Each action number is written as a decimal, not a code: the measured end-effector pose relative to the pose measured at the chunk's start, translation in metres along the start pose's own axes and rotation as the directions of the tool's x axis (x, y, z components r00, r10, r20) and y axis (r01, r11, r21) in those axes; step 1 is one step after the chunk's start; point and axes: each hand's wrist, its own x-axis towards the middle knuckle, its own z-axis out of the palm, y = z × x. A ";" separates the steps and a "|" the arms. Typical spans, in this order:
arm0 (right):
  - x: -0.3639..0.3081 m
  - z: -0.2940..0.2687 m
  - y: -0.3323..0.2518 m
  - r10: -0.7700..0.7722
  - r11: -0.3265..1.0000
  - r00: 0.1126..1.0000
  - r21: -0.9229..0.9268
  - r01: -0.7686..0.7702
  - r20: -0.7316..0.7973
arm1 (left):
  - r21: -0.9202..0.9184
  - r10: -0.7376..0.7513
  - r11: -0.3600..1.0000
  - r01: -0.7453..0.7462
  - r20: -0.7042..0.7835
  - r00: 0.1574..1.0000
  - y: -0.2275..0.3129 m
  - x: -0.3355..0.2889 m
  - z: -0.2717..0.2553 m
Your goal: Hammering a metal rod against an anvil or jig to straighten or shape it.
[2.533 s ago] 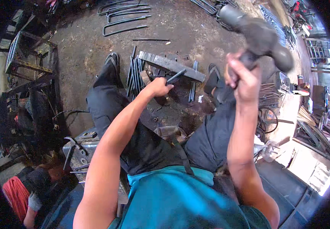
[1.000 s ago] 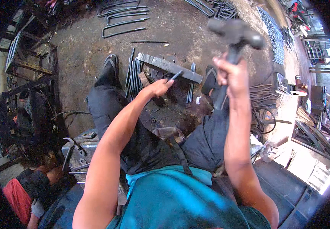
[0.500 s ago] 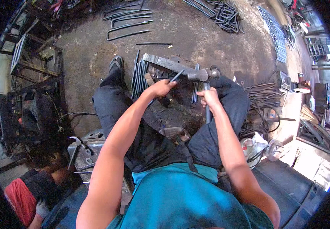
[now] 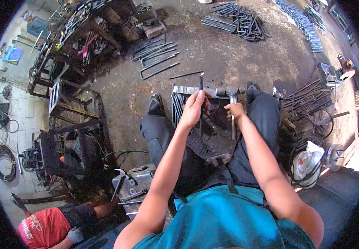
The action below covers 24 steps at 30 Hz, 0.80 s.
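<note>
My left hand (image 4: 195, 107) is closed around a dark steel rod (image 4: 201, 81). The rod's upper end points away from me, past the long steel anvil (image 4: 183, 89) between my feet. Closed on the wooden-looking handle of a hammer (image 4: 232, 90) is my right hand (image 4: 235, 112). The hammer's head is over or against the right part of the anvil; I cannot tell whether they touch. Several straight rods (image 4: 178, 107) lie together left of my left hand, partly hidden by it.
Bent U-shaped rods (image 4: 158, 58) lie on the floor ahead, with a larger pile (image 4: 246, 23) beyond. A claw hammer (image 4: 120, 176) rests on a metal box at my left. A person in a red shirt (image 4: 44, 226) is at lower left. Thin rods and cables (image 4: 308, 101) lie at right.
My view has turned left, so the scene sits farther right. The rod in my left hand has swung from a rightward slant to pointing straight ahead. My right hand still grips the hammer.
</note>
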 end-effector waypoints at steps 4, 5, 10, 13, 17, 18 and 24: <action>0.002 0.015 0.018 0.031 0.997 0.999 0.077 -0.027 -0.041 | 0.069 0.055 0.996 -0.058 0.039 0.998 0.034 -0.007 0.022; 0.001 0.018 0.019 0.033 0.995 0.999 0.094 -0.031 -0.021 | 0.057 0.063 0.996 -0.066 0.056 0.996 0.042 -0.006 0.028; -0.006 0.023 0.013 0.034 0.970 0.999 0.242 -0.024 -0.038 | 0.105 0.047 0.993 -0.049 0.021 0.999 0.079 -0.014 0.056; -0.008 0.021 0.008 -0.005 0.982 0.999 0.186 0.012 -0.039 | 0.183 -0.006 0.983 0.019 -0.075 0.997 0.091 -0.013 0.069; -0.003 0.018 0.008 -0.066 0.998 0.988 -0.033 0.062 -0.142 | 0.310 -0.009 0.950 0.043 -0.112 0.994 0.094 -0.010 0.081; -0.001 0.018 0.009 -0.093 0.993 0.980 -0.093 0.078 -0.174 | 0.308 -0.001 0.951 0.031 -0.097 0.995 0.092 -0.009 0.084; 0.021 0.021 0.028 -0.351 0.875 0.866 -0.455 0.168 -0.355 | 0.153 -0.018 0.988 0.027 -0.061 0.998 0.081 -0.005 0.093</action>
